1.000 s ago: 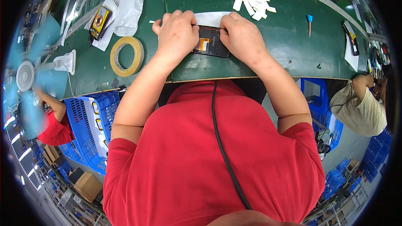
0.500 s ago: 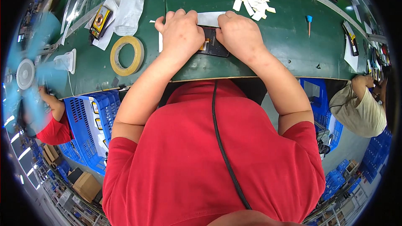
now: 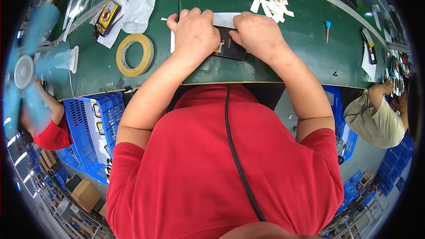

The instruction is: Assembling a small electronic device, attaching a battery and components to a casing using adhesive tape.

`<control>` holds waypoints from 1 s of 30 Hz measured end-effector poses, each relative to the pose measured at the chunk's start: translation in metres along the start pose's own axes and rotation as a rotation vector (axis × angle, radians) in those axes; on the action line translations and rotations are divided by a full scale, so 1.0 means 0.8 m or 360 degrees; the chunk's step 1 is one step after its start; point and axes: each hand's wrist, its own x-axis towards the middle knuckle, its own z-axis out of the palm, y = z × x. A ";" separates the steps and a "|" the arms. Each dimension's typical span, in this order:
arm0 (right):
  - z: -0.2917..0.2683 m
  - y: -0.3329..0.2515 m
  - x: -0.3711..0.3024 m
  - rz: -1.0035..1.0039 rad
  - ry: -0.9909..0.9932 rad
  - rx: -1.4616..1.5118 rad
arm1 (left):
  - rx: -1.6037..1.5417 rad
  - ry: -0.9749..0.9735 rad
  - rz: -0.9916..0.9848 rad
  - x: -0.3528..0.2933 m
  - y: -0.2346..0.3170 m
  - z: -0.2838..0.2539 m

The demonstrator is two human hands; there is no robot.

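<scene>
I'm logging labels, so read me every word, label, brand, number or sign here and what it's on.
No text is legible.
Black, flat rectangular device, partly covered by the left hand and right hand: any marks too small to read.
Yellow-and-black rectangular device at left: likewise unreadable.

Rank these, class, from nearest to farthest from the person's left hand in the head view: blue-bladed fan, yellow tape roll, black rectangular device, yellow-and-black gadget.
From the left hand:
1. Black rectangular device: partly hidden by it, extending right.
2. Yellow tape roll: to its left.
3. Yellow-and-black gadget: farther left, beyond the roll.
4. Blue-bladed fan: at the view's left edge.
</scene>
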 end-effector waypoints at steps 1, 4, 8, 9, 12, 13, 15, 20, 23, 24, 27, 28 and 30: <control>0.001 -0.001 0.002 -0.0001 -0.0002 -0.0003 | 0.0009 -0.0005 0.0002 0.000 0.000 0.000; 0.009 -0.003 0.008 0.0016 0.0028 -0.0006 | 0.0004 -0.0027 -0.0001 0.001 -0.001 -0.001; 0.017 -0.005 0.011 -0.0014 0.0120 -0.0016 | 0.0003 -0.0024 0.0020 -0.002 -0.001 -0.003; 0.018 -0.005 0.011 -0.0040 0.0152 -0.0038 | 0.0033 0.0006 0.0082 -0.003 -0.001 -0.004; 0.021 -0.004 0.011 -0.0045 0.0179 -0.0059 | 0.0013 0.0072 0.0216 -0.003 0.002 -0.008; 0.022 -0.004 0.010 -0.0045 0.0175 -0.0059 | -0.0039 0.0105 0.0287 -0.003 0.004 -0.010; 0.020 -0.001 0.008 0.0026 0.0144 -0.0014 | 0.0033 0.0073 0.0332 0.001 0.004 -0.011; -0.005 0.025 0.004 0.0407 -0.0180 0.0707 | 0.0088 0.0196 0.0549 0.007 -0.005 -0.008; -0.009 0.035 -0.001 0.0478 -0.0313 0.0921 | 0.0062 0.0174 0.0607 0.009 -0.006 -0.008; -0.006 0.032 -0.003 0.0426 -0.0264 0.0900 | 0.0067 0.0167 0.0601 0.008 -0.006 -0.008; 0.002 0.025 -0.003 0.0310 -0.0148 0.0703 | 0.0068 0.0167 0.0603 0.008 -0.004 -0.008; 0.002 0.022 -0.001 0.0288 -0.0136 0.0594 | 0.0079 0.0172 0.0598 0.008 -0.004 -0.008; 0.001 0.020 0.000 0.0263 -0.0131 0.0485 | 0.0125 0.0137 0.0575 0.007 -0.004 -0.008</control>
